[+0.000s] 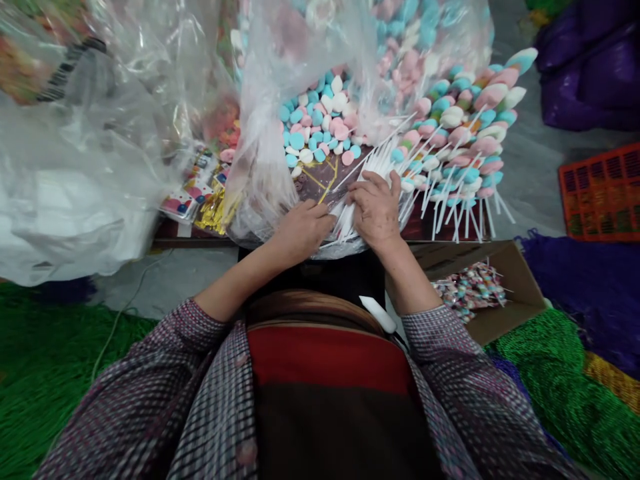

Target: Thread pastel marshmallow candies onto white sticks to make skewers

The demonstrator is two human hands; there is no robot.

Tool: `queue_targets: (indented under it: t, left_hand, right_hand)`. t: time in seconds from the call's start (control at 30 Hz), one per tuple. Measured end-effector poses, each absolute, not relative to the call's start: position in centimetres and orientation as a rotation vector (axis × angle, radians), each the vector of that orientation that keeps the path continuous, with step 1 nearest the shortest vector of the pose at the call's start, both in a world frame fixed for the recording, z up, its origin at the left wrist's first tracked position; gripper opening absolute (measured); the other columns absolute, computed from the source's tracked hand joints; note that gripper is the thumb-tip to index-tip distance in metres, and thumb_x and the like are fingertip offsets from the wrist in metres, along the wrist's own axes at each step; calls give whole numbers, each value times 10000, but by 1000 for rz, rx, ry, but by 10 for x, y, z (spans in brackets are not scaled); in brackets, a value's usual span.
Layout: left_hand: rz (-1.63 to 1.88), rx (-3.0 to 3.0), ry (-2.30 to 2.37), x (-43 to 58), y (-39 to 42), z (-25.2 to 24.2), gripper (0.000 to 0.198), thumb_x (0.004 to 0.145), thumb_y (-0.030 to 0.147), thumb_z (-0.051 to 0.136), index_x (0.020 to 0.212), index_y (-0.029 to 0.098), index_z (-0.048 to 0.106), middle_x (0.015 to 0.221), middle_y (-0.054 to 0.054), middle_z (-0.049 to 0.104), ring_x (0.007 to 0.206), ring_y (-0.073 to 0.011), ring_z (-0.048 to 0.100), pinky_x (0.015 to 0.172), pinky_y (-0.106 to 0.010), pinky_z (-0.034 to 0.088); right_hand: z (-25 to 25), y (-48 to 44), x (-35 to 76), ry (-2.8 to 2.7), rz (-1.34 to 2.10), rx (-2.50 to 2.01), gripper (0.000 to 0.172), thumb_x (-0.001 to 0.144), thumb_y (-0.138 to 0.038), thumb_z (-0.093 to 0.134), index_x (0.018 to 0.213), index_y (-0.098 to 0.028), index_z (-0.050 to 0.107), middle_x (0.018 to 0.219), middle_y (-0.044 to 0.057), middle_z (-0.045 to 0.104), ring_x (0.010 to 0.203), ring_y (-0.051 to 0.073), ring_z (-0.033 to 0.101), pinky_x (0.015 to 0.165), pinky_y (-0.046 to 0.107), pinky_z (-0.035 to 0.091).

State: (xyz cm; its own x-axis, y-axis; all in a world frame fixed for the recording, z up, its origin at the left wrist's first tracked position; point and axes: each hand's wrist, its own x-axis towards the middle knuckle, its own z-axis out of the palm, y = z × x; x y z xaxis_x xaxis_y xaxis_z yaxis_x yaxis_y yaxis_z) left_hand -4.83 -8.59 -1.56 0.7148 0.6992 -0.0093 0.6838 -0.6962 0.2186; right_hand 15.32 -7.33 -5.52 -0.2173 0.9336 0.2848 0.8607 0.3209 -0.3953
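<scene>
My right hand point(376, 208) lies over a bundle of thin white sticks point(383, 159), its fingers bent around them. Close by on the left is my left hand point(304, 230), fingers drawn together near the lower ends of the sticks; whatever is in its fingertips is hidden. Ahead of both hands, pink, blue and white marshmallow candies point(320, 120) spill from a clear plastic bag point(265, 153). To the right, many marshmallow skewers point(460, 140) lie in a pile, their white sticks pointing toward me.
Small colourful packets point(185, 193) and gold twist ties point(217, 203) lie left of the bag. A cardboard box point(525, 287) of wrapped candies stands below the table's right side. Farther right are an orange crate point(600, 193) and purple bags point(590, 67). White plastic bags point(75, 200) fill the left.
</scene>
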Motion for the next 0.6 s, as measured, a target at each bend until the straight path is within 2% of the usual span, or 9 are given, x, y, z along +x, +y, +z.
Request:
queue_targets:
  t: [0.1,0.27,0.43,0.6]
  left_hand:
    - [118,2698,1242,-53,-78,-12,377,1063,268,389,1216,196,726,1041,-113,749,985,-256,637,923,-407,447]
    - [-58,2719,1398,-76,-67,4,478,1076,339,323,958,178,757,976,-130,744,1039,-274,647,1043,-461,430]
    - [-11,2700,1435,-105,-69,9,310,1014,341,479,928,247,762,960,-105,734,1065,-295,644,1097,-522,410]
    - [18,2650,1410,-105,-73,6,274,1008,322,505,902,236,743,1023,-96,736,1108,-286,634,1122,-517,405]
  right_hand:
    - [-56,-73,153,-2126,203,-1584,275,930,-86,467,850,-273,652,1124,25,787,1374,270,561,1289,658,203]
    - [-56,-72,154,-2113,226,-1562,259,921,-94,472,833,-265,644,1111,48,791,1369,281,562,1287,655,196]
    - [-56,-73,154,-2089,254,-1552,268,942,-119,467,817,-282,640,1105,47,792,1356,287,566,1282,662,215]
    - [-58,-72,153,-2094,219,-1553,256,932,-118,470,823,-263,650,1092,46,792,1363,301,584,1267,684,233]
